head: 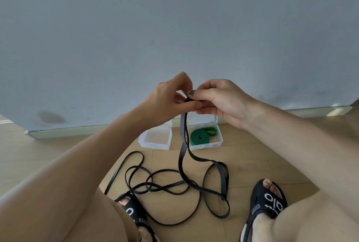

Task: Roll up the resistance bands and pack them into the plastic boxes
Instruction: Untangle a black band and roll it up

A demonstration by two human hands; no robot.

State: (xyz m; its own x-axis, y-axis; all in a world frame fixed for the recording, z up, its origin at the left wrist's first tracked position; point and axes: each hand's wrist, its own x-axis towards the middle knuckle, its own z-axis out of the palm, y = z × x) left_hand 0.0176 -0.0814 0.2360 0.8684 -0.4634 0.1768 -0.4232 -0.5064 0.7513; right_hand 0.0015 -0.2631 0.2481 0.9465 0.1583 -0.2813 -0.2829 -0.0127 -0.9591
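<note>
A long black resistance band (182,162) hangs from my hands and lies in tangled loops on the wooden floor between my feet. My left hand (171,96) and my right hand (215,98) meet in mid-air and both pinch the band's top end between thumb and fingers. Below them stand two open clear plastic boxes. The left box (155,137) holds nothing that I can see. The right box (217,141) holds a rolled green resistance band (202,135).
A grey wall (174,28) with a pale skirting strip rises just behind the boxes. My feet in black sandals (266,203) rest on the floor on either side of the loops, with my knees at the bottom corners.
</note>
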